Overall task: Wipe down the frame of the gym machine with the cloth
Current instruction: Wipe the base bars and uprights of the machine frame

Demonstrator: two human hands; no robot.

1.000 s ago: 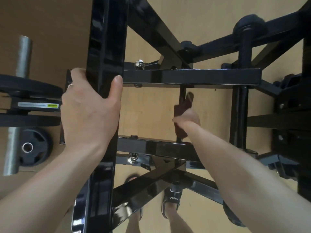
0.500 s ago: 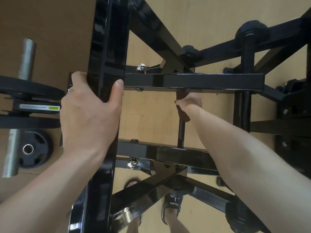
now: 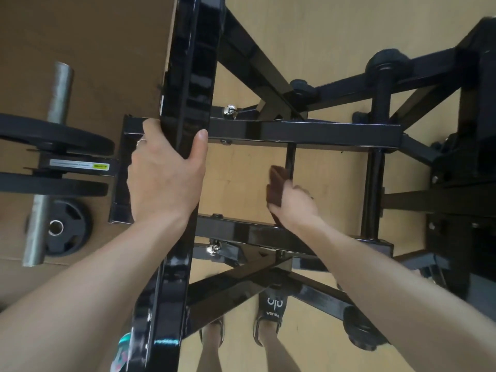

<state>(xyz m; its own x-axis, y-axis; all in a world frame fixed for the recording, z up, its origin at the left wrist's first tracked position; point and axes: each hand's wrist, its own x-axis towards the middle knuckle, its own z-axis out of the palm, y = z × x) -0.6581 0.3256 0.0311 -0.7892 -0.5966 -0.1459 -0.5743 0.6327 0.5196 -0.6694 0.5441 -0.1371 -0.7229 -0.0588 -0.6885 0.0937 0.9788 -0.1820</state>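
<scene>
The gym machine's glossy black frame (image 3: 316, 134) fills the view from above. My left hand (image 3: 163, 178) grips the tall upright post (image 3: 188, 76), thumb on its right face, fingers wrapped round its left. My right hand (image 3: 295, 205) holds a dark brown cloth (image 3: 276, 183) against the thin vertical rod (image 3: 290, 157) that runs between the upper and lower crossbars (image 3: 241, 233). The cloth sits on the rod's lower half, sticking up above my fingers.
Black weight plates (image 3: 53, 142) on a steel bar (image 3: 57, 95) stand at the left, with a small plate (image 3: 65, 230) on the floor below. My sandalled feet (image 3: 271, 315) stand under crossed diagonal braces. More black frame and a rubber stop (image 3: 386, 63) crowd the right.
My right hand with the cloth slid up the thin rod to the upper crossbar, then back down to its lower half. My left hand kept its grip on the upright.
</scene>
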